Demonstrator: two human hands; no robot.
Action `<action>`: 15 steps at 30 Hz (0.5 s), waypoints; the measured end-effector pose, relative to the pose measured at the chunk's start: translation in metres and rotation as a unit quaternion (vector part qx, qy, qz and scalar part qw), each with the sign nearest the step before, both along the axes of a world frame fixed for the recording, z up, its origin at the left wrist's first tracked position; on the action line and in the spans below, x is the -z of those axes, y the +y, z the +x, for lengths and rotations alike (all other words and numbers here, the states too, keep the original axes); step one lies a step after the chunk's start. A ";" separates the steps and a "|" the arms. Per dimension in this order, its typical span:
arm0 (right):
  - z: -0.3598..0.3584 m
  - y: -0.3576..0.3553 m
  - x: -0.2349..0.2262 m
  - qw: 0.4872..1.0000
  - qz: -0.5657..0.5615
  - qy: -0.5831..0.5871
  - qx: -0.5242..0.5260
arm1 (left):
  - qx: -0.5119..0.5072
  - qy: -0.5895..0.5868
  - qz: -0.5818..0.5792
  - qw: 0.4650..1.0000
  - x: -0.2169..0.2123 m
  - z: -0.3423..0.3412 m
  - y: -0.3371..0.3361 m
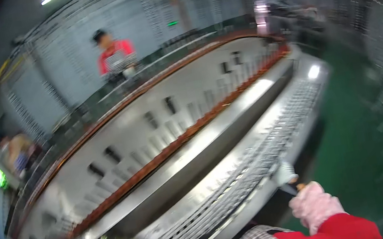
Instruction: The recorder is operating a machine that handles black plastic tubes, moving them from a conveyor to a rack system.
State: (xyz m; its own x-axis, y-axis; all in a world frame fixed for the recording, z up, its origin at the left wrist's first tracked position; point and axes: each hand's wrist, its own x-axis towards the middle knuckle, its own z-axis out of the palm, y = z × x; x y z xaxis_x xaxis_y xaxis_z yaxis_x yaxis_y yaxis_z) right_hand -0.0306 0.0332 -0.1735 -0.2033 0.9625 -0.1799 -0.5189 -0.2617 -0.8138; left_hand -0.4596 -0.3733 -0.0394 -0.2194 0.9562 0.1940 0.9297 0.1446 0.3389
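One long conveyor [162, 124] fills most of my view, running from lower left to upper right, with pale upright pieces standing in a row along its brown edge. Beside it, nearer to me, lies a metal rack [241, 172] of parallel rods, equally long. Green floor [357, 142] lies to the right. Behind the conveyor a person [114, 56] in red stands at the far side. My right hand [313, 205], in a pink glove, is closed around a small tool [289, 185] whose pale tip sits just beside the rack's near edge. My left hand is out of view.
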 end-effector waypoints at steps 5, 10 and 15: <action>-0.024 0.002 0.026 0.991 -0.115 0.046 -0.059 | -0.073 0.005 -0.093 0.993 0.060 -0.035 0.013; -0.027 0.009 0.008 0.925 0.026 -0.377 -0.024 | -0.063 -0.005 -0.070 0.996 0.052 -0.023 0.036; -0.022 0.097 -0.004 0.988 -0.116 0.083 -0.060 | -0.190 -0.253 -0.115 0.942 0.076 0.014 0.072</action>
